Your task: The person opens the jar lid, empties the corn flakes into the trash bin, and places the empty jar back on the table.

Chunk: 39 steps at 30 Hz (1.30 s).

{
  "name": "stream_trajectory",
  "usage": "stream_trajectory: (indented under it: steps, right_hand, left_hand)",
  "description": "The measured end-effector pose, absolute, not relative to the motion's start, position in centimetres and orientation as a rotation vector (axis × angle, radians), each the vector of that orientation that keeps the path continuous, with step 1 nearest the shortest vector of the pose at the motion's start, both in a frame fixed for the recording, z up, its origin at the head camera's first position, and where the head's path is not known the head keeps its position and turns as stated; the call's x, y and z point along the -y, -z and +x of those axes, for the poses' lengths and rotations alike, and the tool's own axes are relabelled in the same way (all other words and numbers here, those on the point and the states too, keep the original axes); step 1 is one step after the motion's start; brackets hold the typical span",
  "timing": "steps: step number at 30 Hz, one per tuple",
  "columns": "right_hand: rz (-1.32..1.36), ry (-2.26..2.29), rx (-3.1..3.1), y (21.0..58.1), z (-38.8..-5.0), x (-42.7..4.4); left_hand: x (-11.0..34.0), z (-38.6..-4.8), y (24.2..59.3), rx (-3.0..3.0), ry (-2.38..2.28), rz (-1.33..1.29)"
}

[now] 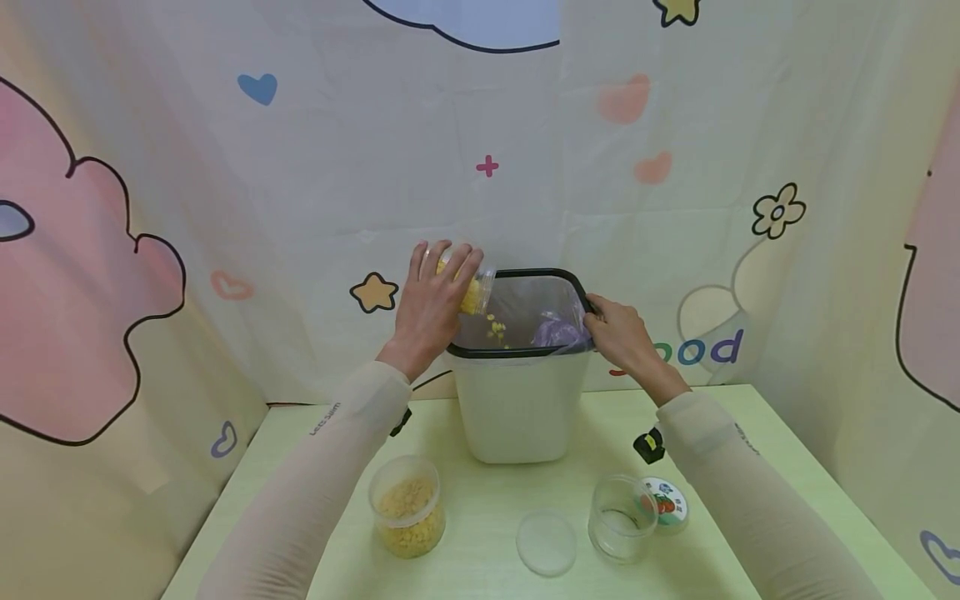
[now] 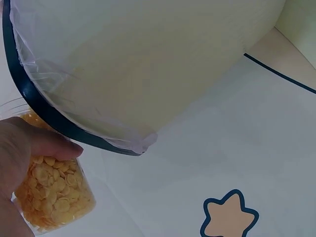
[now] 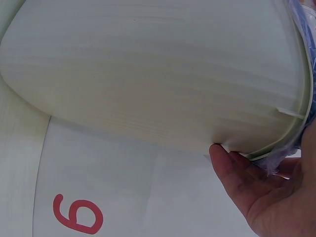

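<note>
A clear plastic jar (image 1: 486, 287) of yellow flakes is tipped over the left side of a white trash bin (image 1: 521, 408), and my left hand (image 1: 431, 304) grips it. Loose flakes (image 1: 496, 329) are dropping from its mouth into the bin. In the left wrist view, the thumb lies across the jar (image 2: 59, 197), below the bin's dark rim (image 2: 74, 131). My right hand (image 1: 622, 333) holds the bin's right edge; in the right wrist view its fingers (image 3: 227, 173) press the outer wall. A purple plastic bag (image 1: 558, 329) lines the bin. The bin's bottom is hidden.
On the pale green table (image 1: 480, 533) stands a clear tub (image 1: 408, 529) of yellow pieces at the front left. Right of it are a translucent lid (image 1: 546, 543), an uncovered clear jar (image 1: 621, 542) and a round printed lid (image 1: 667, 504). A patterned curtain (image 1: 337, 167) hangs behind the bin.
</note>
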State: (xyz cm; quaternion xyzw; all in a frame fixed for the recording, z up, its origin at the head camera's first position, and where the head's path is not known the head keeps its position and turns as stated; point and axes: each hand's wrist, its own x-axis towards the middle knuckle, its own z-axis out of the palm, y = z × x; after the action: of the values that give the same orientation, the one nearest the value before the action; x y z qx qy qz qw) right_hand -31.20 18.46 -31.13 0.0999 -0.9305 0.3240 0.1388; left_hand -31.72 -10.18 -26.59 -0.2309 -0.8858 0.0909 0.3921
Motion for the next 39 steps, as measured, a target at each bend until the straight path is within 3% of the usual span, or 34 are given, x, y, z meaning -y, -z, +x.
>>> stream_trajectory:
  steps: [39]
  right_hand:
    - [0.296, -0.914, 2.688, 31.26, -31.29, -18.43]
  left_hand:
    - [9.86, -31.49, 26.68, 2.232, -0.320, -0.644]
